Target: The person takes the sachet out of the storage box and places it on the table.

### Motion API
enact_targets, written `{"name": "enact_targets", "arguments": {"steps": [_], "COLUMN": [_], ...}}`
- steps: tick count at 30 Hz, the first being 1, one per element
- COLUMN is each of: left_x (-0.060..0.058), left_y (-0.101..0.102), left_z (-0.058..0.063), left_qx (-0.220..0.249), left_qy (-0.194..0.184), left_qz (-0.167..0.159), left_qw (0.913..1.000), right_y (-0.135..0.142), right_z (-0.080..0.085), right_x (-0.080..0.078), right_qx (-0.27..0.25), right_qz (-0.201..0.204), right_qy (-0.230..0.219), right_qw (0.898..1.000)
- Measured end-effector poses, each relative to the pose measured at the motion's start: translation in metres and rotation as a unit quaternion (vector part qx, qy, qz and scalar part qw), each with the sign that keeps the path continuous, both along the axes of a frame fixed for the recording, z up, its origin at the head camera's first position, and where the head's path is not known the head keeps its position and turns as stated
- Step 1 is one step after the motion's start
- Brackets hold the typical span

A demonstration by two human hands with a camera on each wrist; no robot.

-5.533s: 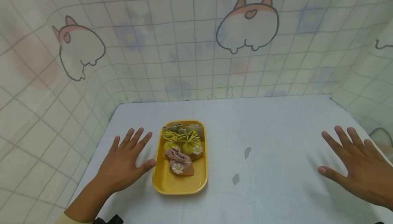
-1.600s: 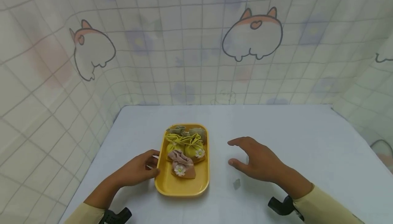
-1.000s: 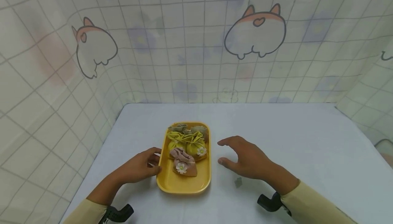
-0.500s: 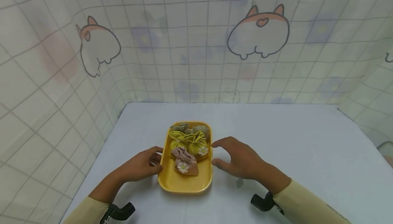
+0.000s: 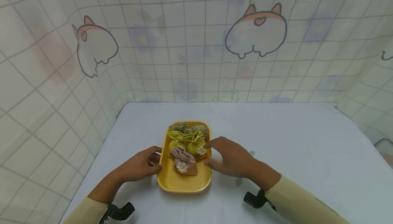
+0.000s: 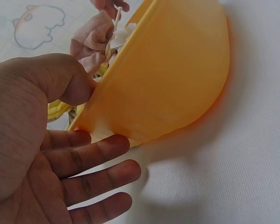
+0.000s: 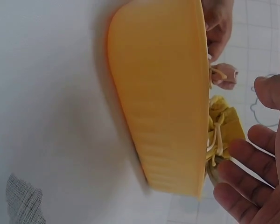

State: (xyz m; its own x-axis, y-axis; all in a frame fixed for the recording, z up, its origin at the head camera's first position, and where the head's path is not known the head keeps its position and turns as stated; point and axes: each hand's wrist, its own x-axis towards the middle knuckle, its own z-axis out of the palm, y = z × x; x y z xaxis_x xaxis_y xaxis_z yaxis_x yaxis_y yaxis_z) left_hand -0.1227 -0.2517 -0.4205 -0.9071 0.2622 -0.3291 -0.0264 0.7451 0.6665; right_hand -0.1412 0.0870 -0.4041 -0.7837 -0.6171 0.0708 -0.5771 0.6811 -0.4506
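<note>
A yellow tray (image 5: 184,185) holds several small drawstring pouches. Nearest is a pink pouch (image 5: 186,165) with a white flower; behind it sit yellow-green pouches (image 5: 195,146), with grey-green ones (image 5: 201,130) at the far end. My left hand (image 5: 135,166) grips the tray's left side, thumb at the rim and index and middle fingertips against the outer wall in the left wrist view. My right hand (image 5: 232,158) hovers at the right rim, thumb and fingers spread apart, its index fingertip overlapping the flower on a yellow-green pouch. Nothing is between its fingers.
The tray stands on a white-covered table (image 5: 285,138) with small grey patches near the right hand. Patterned curtains (image 5: 190,46) rise behind and along the sides. A black wrist mount (image 5: 119,211) is worn at each sleeve.
My right hand has come in from the far right to the tray's right rim. My left hand, earlier spread beside the tray, now holds its left edge. Tray and pouches look unmoved.
</note>
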Motion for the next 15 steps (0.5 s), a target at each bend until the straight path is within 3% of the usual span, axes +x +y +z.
{"name": "enact_targets", "arguments": {"steps": [15], "left_x": [0.001], "left_y": [-0.001], "left_z": [0.000], "left_qx": [0.009], "left_qy": [0.002], "left_qz": [-0.003], "left_qw": [1.0000], "right_y": [-0.017], "right_z": [-0.001], "right_x": [-0.002], "right_qx": [-0.009], "right_qz": [0.023], "right_qy": [-0.021], "right_qw": [0.999]}}
